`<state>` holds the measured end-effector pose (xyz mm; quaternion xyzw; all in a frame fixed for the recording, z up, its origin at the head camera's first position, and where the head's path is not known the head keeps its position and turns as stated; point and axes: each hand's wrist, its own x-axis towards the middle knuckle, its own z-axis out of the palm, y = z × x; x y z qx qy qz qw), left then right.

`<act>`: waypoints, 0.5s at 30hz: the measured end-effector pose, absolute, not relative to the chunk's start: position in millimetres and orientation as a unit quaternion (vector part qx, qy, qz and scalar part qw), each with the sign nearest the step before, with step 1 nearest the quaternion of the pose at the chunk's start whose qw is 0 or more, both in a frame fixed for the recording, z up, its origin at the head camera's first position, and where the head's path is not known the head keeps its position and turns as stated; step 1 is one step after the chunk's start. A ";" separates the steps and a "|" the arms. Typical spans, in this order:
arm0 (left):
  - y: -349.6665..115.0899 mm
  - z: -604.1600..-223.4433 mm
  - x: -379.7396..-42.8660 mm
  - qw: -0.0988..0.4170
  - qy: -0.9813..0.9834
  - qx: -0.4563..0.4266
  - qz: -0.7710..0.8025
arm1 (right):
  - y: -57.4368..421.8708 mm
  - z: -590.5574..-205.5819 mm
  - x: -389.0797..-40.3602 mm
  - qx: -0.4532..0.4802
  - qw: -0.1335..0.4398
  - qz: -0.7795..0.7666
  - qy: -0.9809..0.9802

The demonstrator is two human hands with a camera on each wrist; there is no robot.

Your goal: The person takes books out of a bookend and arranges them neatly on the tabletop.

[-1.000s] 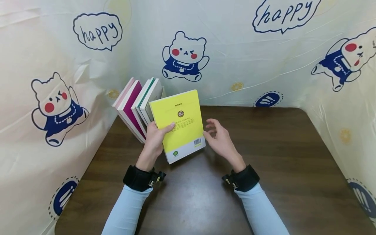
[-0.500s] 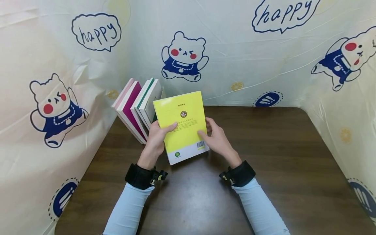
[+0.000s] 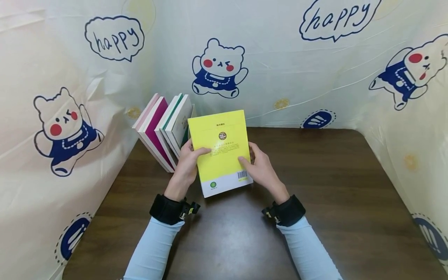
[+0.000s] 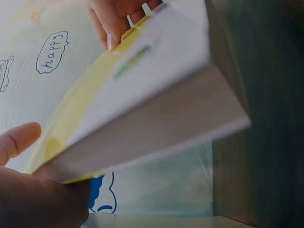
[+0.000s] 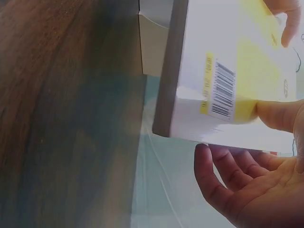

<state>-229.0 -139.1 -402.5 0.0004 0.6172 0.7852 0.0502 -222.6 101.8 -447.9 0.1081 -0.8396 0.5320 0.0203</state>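
- Book: held at the centre of the head view, above the table; its yellow back cover faces the camera.
- Long axis of the book: close to vertical in the frame, the top end tipped slightly left, the lower end slightly right; the print reads upright.
- White band: along the lower end of the cover, with a green mark at its left and a barcode at its right. In the left wrist view the lower page edge is turned toward the camera, blurred.
- Left hand: pinches the left edge, thumb lying across the cover, other fingers behind.
- Right hand: pinches the lower right edge, thumb on the cover, fingers behind.
- Row: several books, pink, white, purple and green-edged among them, standing side by side left of centre, tops toward the upper left.
- Panel: pale, between row and book; whether it belongs to a holder cannot be told.
- Sheet: printed with bears, behind the table.
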 end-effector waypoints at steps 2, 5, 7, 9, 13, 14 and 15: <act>-139.7 -402.7 -229.1 0.058 0.606 0.005 0.793 | 102.8 -448.1 -221.5 0.104 0.022 0.532 -0.840; -139.2 -404.0 -229.4 0.065 0.593 0.014 0.802 | 105.0 -447.6 -221.0 0.100 0.024 0.531 -0.841; -138.0 -405.4 -229.6 0.068 0.590 0.016 0.804 | 106.7 -447.3 -220.9 0.094 0.024 0.529 -0.843; -136.4 -407.4 -229.9 0.071 0.592 0.018 0.803 | 108.7 -446.7 -220.7 0.093 0.021 0.526 -0.845; -133.7 -410.7 -230.5 0.074 0.599 0.019 0.797 | 112.5 -445.9 -219.4 0.095 0.019 0.526 -0.845; -133.2 -411.3 -230.8 0.074 0.600 0.020 0.796 | 113.2 -445.8 -219.3 0.096 0.021 0.526 -0.845; -132.7 -411.7 -230.9 0.074 0.600 0.021 0.796 | 113.9 -445.9 -219.2 0.095 0.022 0.526 -0.845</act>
